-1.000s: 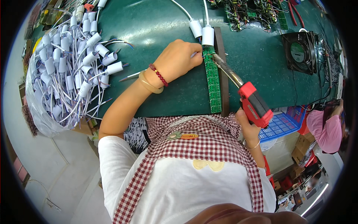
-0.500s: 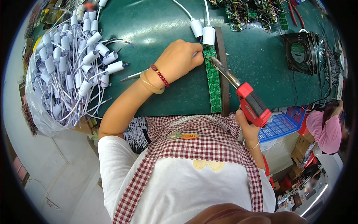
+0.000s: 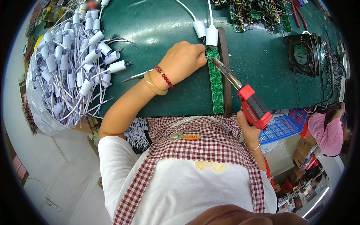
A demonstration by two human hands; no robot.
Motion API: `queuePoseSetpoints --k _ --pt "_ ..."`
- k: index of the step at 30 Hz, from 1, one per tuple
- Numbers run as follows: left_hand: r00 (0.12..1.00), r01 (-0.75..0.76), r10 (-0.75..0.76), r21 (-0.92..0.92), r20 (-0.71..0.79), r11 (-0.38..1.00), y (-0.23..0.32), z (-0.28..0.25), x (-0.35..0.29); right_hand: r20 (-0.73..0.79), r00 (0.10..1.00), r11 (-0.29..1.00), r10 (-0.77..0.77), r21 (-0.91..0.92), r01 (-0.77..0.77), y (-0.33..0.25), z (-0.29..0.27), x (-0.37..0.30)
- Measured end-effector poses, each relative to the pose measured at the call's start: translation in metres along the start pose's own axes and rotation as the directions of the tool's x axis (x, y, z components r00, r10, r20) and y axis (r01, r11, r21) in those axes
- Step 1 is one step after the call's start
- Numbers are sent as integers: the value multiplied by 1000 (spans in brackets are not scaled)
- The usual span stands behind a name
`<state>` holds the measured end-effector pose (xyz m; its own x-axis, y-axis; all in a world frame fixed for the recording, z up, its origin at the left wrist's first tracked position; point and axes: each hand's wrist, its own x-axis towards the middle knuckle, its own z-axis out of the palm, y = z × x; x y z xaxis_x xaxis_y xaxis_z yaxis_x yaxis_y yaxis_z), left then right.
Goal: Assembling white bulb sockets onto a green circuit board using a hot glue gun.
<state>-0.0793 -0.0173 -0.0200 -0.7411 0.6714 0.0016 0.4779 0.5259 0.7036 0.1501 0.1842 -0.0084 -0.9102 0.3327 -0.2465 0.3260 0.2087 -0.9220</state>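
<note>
My left hand (image 3: 186, 59) is closed in a pinch at the left edge of a long green circuit board strip (image 3: 216, 88). A thin wire (image 3: 209, 57) shows between its fingertips and the board; the fingers hide most of it. My right hand (image 3: 248, 129) is wrapped round the handle of a red and black soldering gun (image 3: 254, 106). The gun's metal tip touches or nearly touches the board close to my left fingertips. At the strip's far end lie two white cylindrical lamp holders (image 3: 212, 36) with white cables. A dark bar (image 3: 224, 71) runs along the strip's right side.
A large heap of white cabled lamp holders (image 3: 90, 56) fills the table's left. A pointed tool (image 3: 135, 77) lies beside my left wrist. Assembled circuit boards (image 3: 257, 15), red-handled pliers (image 3: 299, 17) and a black fan (image 3: 302, 54) are at far right. A blue basket (image 3: 281, 129) stands below the table edge.
The view has shifted slightly. Both hands, the soldering gun and the strip keep nearly the same places relative to each other.
</note>
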Motion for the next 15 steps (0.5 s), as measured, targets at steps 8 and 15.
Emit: queuePoseSetpoints --k 8,15 --pt "1000 1 -1 10 2 1000 1 1 -1 -15 994 994 -111 -26 111 4 -5 -1" --pt "1000 29 -29 17 1 999 2 2 -1 -47 997 991 -67 110 72 -7 -5 4"
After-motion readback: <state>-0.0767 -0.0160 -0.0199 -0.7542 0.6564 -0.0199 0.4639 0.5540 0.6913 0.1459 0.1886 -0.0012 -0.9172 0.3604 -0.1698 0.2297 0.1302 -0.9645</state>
